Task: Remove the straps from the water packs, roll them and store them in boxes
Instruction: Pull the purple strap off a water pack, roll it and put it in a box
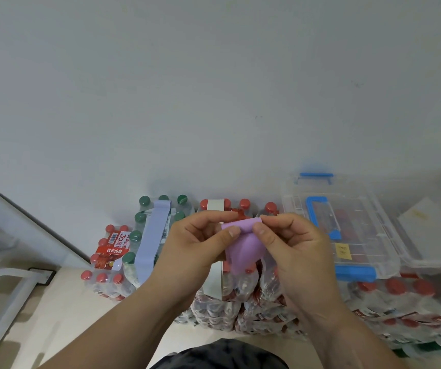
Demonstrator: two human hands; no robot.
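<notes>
Both hands – left hand point(200, 243) and right hand point(291, 246) – pinch a purple strap point(243, 243) above the water packs point(230, 296), its roll barely begun; two straps – blue strap point(151, 235), white strap point(215, 204) – remain on, clear box point(347, 230) closed.

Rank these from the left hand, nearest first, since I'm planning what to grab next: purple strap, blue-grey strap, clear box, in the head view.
1. Purple strap: pinched in the left hand.
2. Blue-grey strap: just left, on the green-capped pack.
3. Clear box: far right, beyond the right hand.

left hand point(198, 246) and right hand point(293, 249) raised together, fingertips pinched
</notes>
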